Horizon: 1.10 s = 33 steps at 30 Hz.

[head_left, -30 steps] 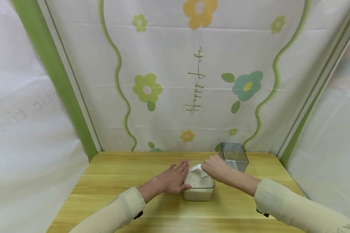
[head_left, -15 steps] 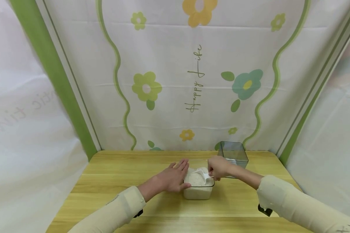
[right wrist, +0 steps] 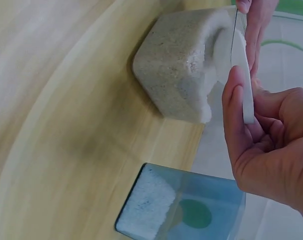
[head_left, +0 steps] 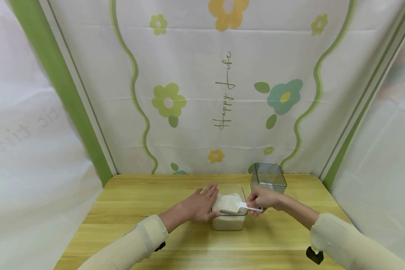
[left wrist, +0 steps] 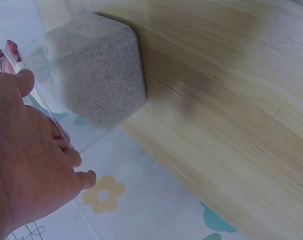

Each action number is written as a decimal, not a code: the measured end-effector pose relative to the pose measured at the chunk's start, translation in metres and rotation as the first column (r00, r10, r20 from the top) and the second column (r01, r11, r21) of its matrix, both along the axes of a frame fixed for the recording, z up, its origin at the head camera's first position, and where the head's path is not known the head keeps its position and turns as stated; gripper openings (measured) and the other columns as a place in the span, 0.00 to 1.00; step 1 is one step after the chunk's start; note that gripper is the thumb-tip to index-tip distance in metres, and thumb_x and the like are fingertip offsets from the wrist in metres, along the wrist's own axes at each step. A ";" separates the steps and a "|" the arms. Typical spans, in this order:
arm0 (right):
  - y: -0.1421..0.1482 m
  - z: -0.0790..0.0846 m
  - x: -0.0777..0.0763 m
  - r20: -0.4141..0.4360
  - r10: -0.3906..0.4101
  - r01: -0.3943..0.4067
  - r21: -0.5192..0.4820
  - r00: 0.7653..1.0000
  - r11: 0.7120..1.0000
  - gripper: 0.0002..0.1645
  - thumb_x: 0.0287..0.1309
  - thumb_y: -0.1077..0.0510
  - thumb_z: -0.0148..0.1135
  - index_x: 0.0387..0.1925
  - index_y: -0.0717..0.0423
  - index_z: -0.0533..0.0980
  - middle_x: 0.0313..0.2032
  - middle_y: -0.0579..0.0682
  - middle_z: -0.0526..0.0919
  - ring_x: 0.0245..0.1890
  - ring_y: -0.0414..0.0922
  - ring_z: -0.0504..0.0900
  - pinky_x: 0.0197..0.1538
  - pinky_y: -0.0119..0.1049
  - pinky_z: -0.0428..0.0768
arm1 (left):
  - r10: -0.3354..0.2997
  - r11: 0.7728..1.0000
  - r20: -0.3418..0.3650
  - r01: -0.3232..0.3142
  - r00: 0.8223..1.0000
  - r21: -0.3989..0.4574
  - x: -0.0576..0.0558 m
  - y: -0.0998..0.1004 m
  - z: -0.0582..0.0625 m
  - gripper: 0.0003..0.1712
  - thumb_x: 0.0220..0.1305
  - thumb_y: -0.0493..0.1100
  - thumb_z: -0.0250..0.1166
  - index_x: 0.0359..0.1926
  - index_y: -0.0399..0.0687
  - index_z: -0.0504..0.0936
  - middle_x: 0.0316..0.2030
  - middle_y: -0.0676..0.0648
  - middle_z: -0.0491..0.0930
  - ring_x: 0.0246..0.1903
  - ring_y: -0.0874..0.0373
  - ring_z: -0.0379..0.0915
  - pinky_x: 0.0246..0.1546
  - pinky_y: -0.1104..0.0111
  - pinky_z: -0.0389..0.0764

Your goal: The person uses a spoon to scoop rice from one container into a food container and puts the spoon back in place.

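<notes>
A clear square container (head_left: 227,224) of pale, rice-like grain stands on the table. My left hand (head_left: 200,205) rests along its left rim, fingers fairly straight and thumb at the near corner; the left wrist view shows the fingertips (left wrist: 73,157) just over the rim. With the right hand (head_left: 261,198) I pinch the handle of a white scoop (head_left: 252,207) between thumb and fingers. Its bowl, heaped with grain (head_left: 230,203), lies level over the container's opening. In the right wrist view the handle (right wrist: 247,100) sits between thumb and fingers (right wrist: 234,100), and a hollow shows in the grain.
A blue-grey see-through container (head_left: 270,176) stands at the back right, behind my right hand, with white grains low inside (right wrist: 146,205). The wooden table (head_left: 148,195) meets a flower-printed curtain (head_left: 189,135) at the back. More curtains hang at both sides.
The right hand has drawn back to the right and turned. The scoop has come from a tilted position in the grain to level, now filled. My left hand has stayed on the rim.
</notes>
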State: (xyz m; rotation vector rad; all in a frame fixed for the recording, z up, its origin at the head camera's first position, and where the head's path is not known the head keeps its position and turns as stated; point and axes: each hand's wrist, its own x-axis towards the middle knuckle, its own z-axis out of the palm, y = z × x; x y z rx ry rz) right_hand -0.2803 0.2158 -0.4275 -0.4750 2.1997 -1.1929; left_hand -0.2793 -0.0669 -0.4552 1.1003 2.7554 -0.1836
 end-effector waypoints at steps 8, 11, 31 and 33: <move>0.011 -0.010 0.003 0.035 -0.030 0.033 -0.082 0.999 0.996 0.14 0.69 0.66 0.55 0.35 0.75 0.81 0.23 0.49 0.84 0.23 0.37 0.83 0.26 0.25 0.79 | 0.003 1.000 0.023 -0.004 1.000 0.020 0.001 0.000 -0.001 0.50 0.73 0.71 0.39 0.80 0.41 0.44 0.80 0.42 0.37 0.80 0.52 0.34 0.76 0.52 0.54; 0.015 -0.011 0.005 0.035 -0.039 0.042 -0.096 0.999 0.994 0.14 0.69 0.66 0.54 0.36 0.77 0.80 0.24 0.49 0.84 0.24 0.37 0.83 0.27 0.25 0.80 | 0.003 1.000 0.023 -0.003 1.000 0.021 0.002 0.001 -0.002 0.50 0.73 0.72 0.40 0.80 0.41 0.45 0.80 0.43 0.37 0.80 0.52 0.34 0.76 0.53 0.55; 0.027 0.003 0.009 0.013 -0.044 0.046 -0.144 0.999 0.989 0.15 0.70 0.65 0.52 0.36 0.73 0.81 0.27 0.51 0.84 0.26 0.39 0.84 0.30 0.29 0.83 | 0.019 1.000 0.023 -0.019 1.000 0.015 0.002 0.000 0.002 0.49 0.73 0.72 0.41 0.80 0.42 0.47 0.80 0.44 0.37 0.80 0.53 0.35 0.76 0.53 0.55; 0.029 0.005 0.009 0.013 -0.044 0.045 -0.151 0.999 0.987 0.15 0.70 0.65 0.52 0.35 0.73 0.81 0.27 0.51 0.84 0.26 0.39 0.83 0.31 0.29 0.83 | 0.016 1.000 0.017 -0.016 1.000 0.016 0.001 0.000 0.002 0.49 0.73 0.71 0.41 0.79 0.42 0.47 0.80 0.44 0.37 0.80 0.52 0.35 0.76 0.53 0.55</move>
